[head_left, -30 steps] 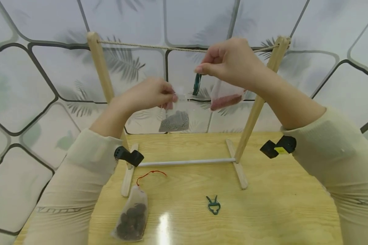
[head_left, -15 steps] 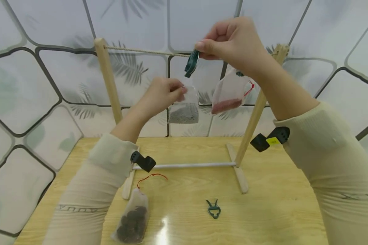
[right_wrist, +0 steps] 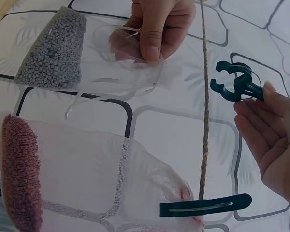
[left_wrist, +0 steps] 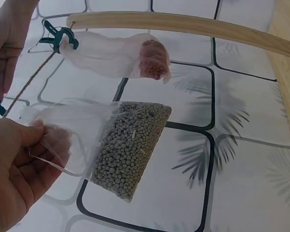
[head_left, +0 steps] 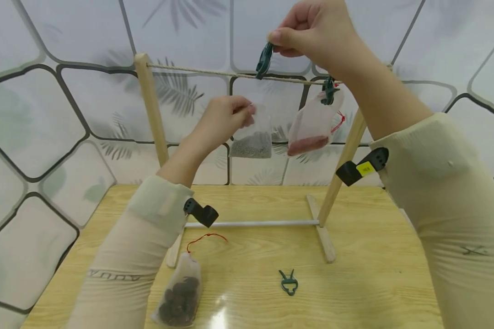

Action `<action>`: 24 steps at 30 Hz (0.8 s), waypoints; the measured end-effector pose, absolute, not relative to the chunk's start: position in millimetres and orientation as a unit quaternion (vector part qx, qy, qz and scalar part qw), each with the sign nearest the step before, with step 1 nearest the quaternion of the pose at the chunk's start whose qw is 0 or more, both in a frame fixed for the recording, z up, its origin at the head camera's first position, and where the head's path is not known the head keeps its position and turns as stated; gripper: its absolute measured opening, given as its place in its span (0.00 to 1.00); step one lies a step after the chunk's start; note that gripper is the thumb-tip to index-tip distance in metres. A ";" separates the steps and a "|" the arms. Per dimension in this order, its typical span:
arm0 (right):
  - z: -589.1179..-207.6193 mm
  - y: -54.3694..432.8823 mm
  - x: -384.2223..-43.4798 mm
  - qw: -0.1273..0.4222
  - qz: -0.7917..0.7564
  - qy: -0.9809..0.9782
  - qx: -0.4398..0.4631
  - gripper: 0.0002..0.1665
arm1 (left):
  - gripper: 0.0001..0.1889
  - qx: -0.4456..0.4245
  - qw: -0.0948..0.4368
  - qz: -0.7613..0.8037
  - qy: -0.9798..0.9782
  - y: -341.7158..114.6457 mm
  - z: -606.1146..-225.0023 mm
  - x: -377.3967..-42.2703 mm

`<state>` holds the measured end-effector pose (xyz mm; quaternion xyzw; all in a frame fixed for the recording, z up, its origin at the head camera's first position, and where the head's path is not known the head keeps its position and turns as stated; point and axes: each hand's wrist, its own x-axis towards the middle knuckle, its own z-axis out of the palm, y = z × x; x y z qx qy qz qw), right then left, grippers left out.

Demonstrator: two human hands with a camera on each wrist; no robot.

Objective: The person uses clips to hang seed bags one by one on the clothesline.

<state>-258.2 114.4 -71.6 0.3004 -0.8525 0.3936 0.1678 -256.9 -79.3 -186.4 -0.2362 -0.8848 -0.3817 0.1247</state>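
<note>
My left hand [head_left: 226,119] pinches the top of a sheer drawstring bag [head_left: 253,144] holding small grey pellets. The bag hangs just below the rope [head_left: 197,71]; its loose ribbon loops show in the left wrist view. Above the rope, my right hand [head_left: 313,32] holds a dark green plastic clip [head_left: 265,60] between thumb and fingers. In the right wrist view this clip [right_wrist: 234,79] has its jaws spread, beside the rope and apart from it. A second green clip [head_left: 329,90] fastens a white mesh bag of reddish grains [head_left: 310,132] to the rope's right part.
Wooden posts [head_left: 151,109] carry the rope, with a white bar [head_left: 255,224] joining their feet. On the wooden table [head_left: 366,256] lie a mesh bag of dark round pieces [head_left: 179,294] with a red cord and another green clip [head_left: 289,282]. A patterned wall stands behind.
My right hand has risen with the clip from below the rope to above it. My left hand has moved right and up with the bag of grey pellets.
</note>
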 end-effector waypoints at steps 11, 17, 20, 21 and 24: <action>-74.9 118.5 -272.9 0.121 0.329 -0.902 0.251 0.18 | 0.15 -0.219 0.139 -0.277 -0.925 -72.6 -174.3 -255.8; -82.2 124.0 -277.3 0.088 0.332 -0.900 0.269 0.18 | 0.14 -0.229 0.159 -0.306 -0.910 -69.1 -177.4 -259.3; -82.0 125.1 -277.0 0.090 0.344 -0.892 0.279 0.18 | 0.14 -0.237 0.167 -0.315 -0.903 -69.5 -179.7 -259.9; -81.7 125.5 -276.6 0.092 0.345 -0.891 0.281 0.18 | 0.14 -0.238 0.168 -0.319 -0.902 -69.8 -180.4 -260.0; -80.5 126.0 -275.8 0.098 0.341 -0.892 0.280 0.17 | 0.13 -0.243 0.173 -0.327 -0.897 -70.5 -181.6 -259.7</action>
